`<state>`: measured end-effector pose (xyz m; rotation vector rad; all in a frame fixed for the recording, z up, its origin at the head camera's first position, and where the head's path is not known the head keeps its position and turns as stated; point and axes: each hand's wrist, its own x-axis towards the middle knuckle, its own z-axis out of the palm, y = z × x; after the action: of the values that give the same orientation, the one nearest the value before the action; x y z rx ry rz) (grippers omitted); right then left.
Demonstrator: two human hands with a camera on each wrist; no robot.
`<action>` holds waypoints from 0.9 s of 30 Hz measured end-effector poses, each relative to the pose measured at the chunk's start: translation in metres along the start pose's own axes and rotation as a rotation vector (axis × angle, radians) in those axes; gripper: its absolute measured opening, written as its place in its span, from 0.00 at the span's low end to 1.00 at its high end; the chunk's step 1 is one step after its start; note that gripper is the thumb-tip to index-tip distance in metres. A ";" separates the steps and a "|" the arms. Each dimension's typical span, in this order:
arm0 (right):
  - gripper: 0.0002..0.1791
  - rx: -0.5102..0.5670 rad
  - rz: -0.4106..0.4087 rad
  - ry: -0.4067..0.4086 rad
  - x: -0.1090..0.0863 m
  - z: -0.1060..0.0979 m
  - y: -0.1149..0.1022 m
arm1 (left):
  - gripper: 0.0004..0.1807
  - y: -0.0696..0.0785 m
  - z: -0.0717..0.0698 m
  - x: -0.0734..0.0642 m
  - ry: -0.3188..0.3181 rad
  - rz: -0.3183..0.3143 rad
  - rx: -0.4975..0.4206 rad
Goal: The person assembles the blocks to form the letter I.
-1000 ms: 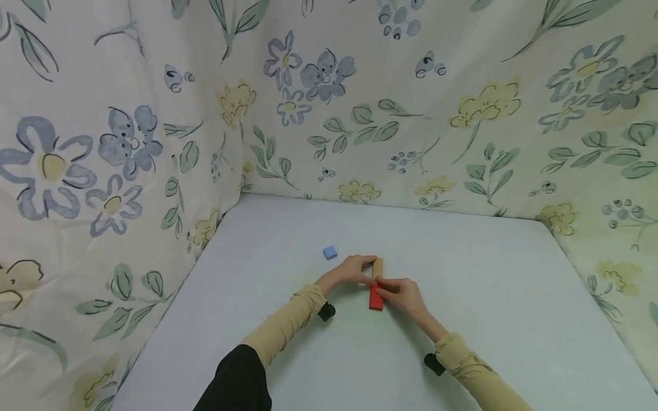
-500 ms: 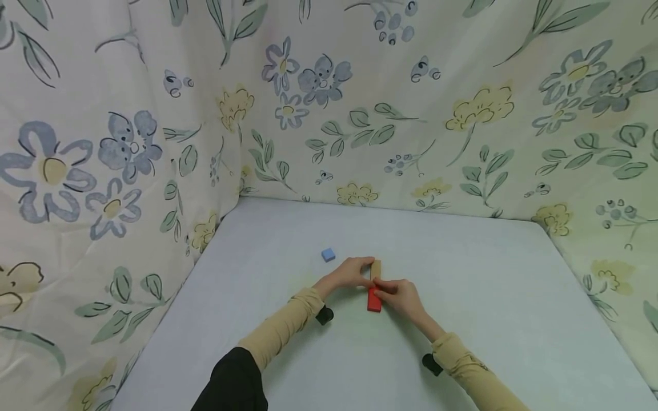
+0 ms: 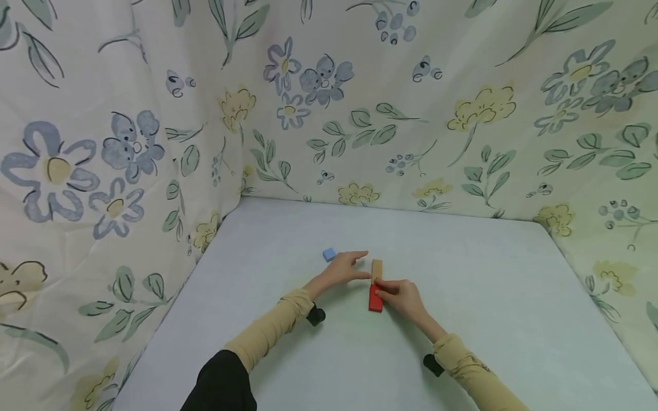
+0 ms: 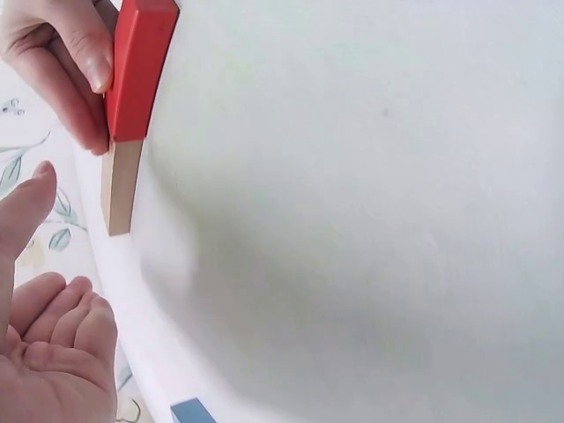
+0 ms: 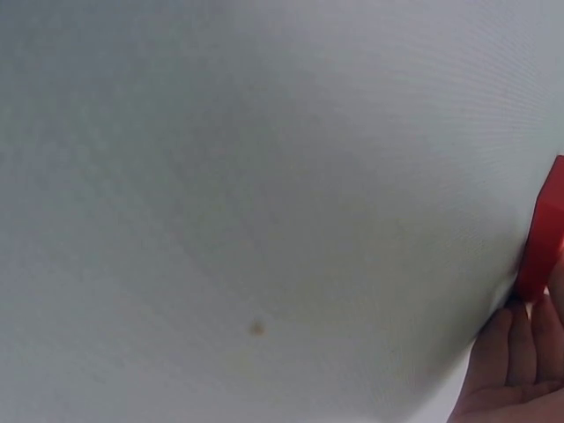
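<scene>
A red block (image 3: 376, 298) lies end to end with a tan wooden block (image 3: 377, 269), the two in one line on the white table. My right hand (image 3: 404, 297) grips the red block near where the two meet, thumb against its side; the left wrist view shows this hand (image 4: 63, 62) too. My left hand (image 3: 339, 269) hovers left of the wooden block, thumb and forefinger spread, holding nothing. Just behind it sits a small blue block (image 3: 329, 254), whose corner also shows in the left wrist view. Only part of the red block (image 5: 544, 238) appears in the right wrist view.
Floral cloth (image 3: 329, 103) hangs behind and at both sides of the white table (image 3: 488, 297). A black wrist device (image 3: 316, 314) sits under the left sleeve, another black device (image 3: 433, 365) under the right.
My left hand has let go of the wooden block and drawn away to the left, its fingers spreading. The right hand has stayed on the red block.
</scene>
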<state>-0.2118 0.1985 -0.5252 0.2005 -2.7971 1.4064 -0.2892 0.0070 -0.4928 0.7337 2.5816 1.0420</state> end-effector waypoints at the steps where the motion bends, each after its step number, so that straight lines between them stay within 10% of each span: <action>1: 0.18 -0.001 0.005 0.001 0.000 0.000 0.000 | 0.37 -0.002 -0.001 -0.001 0.013 -0.004 -0.015; 14: 0.18 -0.002 0.002 -0.003 0.000 0.001 -0.001 | 0.34 -0.023 -0.032 -0.008 0.189 0.035 -0.078; 27: 0.18 0.000 -0.007 -0.002 0.000 0.000 0.002 | 0.33 -0.050 -0.038 -0.018 0.315 -0.086 -0.130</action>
<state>-0.2116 0.1996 -0.5273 0.2118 -2.7950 1.4050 -0.3076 -0.0547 -0.5000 0.4525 2.7385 1.3780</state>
